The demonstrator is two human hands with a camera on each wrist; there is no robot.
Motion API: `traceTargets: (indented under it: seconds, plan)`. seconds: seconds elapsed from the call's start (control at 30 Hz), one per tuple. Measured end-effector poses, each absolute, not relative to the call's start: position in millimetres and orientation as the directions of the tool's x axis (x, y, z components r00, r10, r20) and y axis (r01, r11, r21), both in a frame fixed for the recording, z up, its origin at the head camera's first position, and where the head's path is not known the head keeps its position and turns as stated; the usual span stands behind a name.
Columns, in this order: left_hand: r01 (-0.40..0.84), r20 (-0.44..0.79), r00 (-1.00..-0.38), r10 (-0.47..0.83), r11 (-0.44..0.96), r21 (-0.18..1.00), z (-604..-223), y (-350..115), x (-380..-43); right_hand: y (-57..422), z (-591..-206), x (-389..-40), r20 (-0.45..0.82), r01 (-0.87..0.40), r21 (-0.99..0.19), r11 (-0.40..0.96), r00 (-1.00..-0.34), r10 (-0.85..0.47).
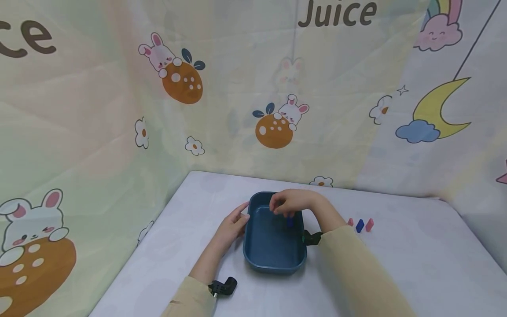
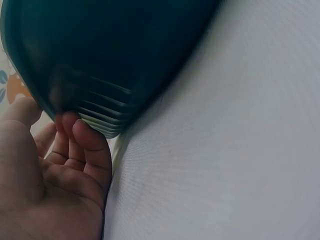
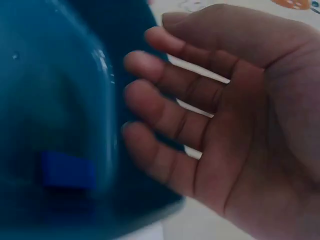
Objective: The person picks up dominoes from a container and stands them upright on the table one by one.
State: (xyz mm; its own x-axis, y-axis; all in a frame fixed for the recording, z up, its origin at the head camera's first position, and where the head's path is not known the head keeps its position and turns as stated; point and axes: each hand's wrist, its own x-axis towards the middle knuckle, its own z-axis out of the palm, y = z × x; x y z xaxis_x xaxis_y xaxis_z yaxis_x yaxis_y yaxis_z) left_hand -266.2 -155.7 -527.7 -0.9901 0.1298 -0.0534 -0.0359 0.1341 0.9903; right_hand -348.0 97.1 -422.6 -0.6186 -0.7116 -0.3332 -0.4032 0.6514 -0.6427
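Note:
A dark teal rectangular bin (image 1: 273, 264) stands on the white table, with a small blue block (image 3: 69, 171) lying on its floor near one end. My left hand (image 1: 232, 225) is at the bin's left side. In the left wrist view, the fingertips (image 2: 91, 134) rest against the outer wall, beside several ridges. Over the bin's far right part is my right hand (image 1: 292, 201). Its fingers (image 3: 150, 102) are loosely bent and spread, and its palm holds nothing. In the head view this hand hangs just above the blue block.
To the right of the bin, two pink blocks (image 1: 369, 225) and another blue block (image 1: 359, 226) stand in a row near the right sleeve (image 1: 356, 264). A printed cloth (image 1: 237, 163) hangs behind the table (image 1: 416, 264) and along its left side.

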Motion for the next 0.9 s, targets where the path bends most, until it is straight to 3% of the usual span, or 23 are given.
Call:
traceTargets:
  seconds: [0.3,0.7,0.9]
  plan:
    - [-0.037,-0.057,-0.989,0.135,0.145,0.989,-530.0,-157.0,-267.2,78.8,-441.3,-350.7,-0.467,-0.356,-0.573,0.738,-0.599,-0.651]
    - [-0.044,-0.064,-0.986,0.152,0.134,0.99,-531.1,-157.5,-267.6,63.8,-458.6,-347.9,-0.451,-0.316,-0.62,0.718,-0.606,-0.655]
    - [-0.041,-0.06,-0.988,0.139,0.133,0.99,-530.1,-157.5,-268.0,59.9,-452.4,-348.4,-0.454,-0.353,-0.53,0.771,-0.65,-0.609]
